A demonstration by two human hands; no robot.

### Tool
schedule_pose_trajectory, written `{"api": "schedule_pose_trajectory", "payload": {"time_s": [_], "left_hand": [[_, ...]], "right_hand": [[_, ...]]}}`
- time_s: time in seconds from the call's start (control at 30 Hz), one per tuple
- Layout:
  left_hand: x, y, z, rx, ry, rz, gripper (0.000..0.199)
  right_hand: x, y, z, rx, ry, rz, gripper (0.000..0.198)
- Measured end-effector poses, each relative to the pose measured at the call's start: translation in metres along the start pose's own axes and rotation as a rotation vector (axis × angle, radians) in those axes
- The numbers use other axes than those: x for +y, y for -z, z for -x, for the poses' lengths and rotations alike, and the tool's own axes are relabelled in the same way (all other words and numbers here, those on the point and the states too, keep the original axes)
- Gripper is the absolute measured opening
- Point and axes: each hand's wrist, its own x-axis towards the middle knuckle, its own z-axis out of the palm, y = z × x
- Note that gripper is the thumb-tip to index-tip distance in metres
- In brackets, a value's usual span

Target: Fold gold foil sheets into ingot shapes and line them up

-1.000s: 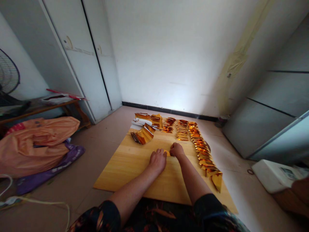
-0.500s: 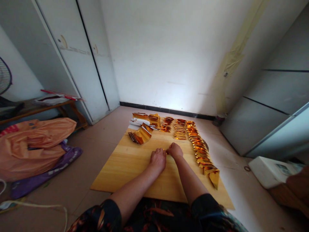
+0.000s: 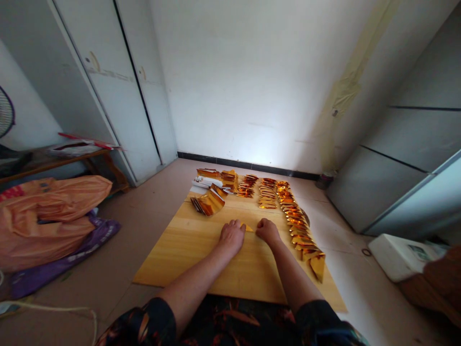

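Note:
My left hand (image 3: pixel 232 236) rests on the wooden board (image 3: pixel 187 245), its fingers closed on a small folded piece of gold foil paper (image 3: pixel 248 228). The foil's pointed end sticks out on the right of the fingers. Just right of that tip is my right hand (image 3: pixel 267 231), fingers curled, apart from the foil and with nothing visible in them. A long row of folded gold foil pieces (image 3: pixel 299 226) runs down the board's right side. Shorter rows of folded pieces (image 3: pixel 267 193) lie behind my hands. A curved stack of gold foil sheets (image 3: pixel 212 203) is at the back left.
A white roll (image 3: pixel 208 182) lies at the board's far left corner. Orange and purple bags (image 3: pixel 65 226) are on the floor at left, beside a low bench (image 3: pixel 108 161). Grey cabinets (image 3: pixel 108 86) and a white box (image 3: pixel 394 257) flank the board.
My right hand has moved right, away from the folded foil paper. My left hand has shifted slightly left and keeps the foil, whose pointed end is now exposed.

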Motion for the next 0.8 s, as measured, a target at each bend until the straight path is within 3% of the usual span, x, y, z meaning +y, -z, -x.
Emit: {"api": "schedule_pose_trajectory", "payload": {"time_s": [0.13,0.27,0.57,0.8], "left_hand": [[-0.009,-0.003,-0.002,0.021,0.023,0.021,0.033],[-0.018,-0.002,-0.003,0.041,0.038,0.037,0.029],[-0.023,-0.002,0.002,0.093,0.018,0.044,0.029],[-0.026,-0.006,0.001,0.098,0.018,0.025,0.024]], "right_hand": [[0.000,-0.008,0.002,0.060,0.282,-0.166,0.026],[-0.005,-0.020,0.001,-0.038,0.490,-0.123,0.027],[0.000,-0.028,-0.004,-0.030,0.558,-0.014,0.024],[0.000,-0.027,0.003,0.010,0.568,-0.114,0.021]]}}
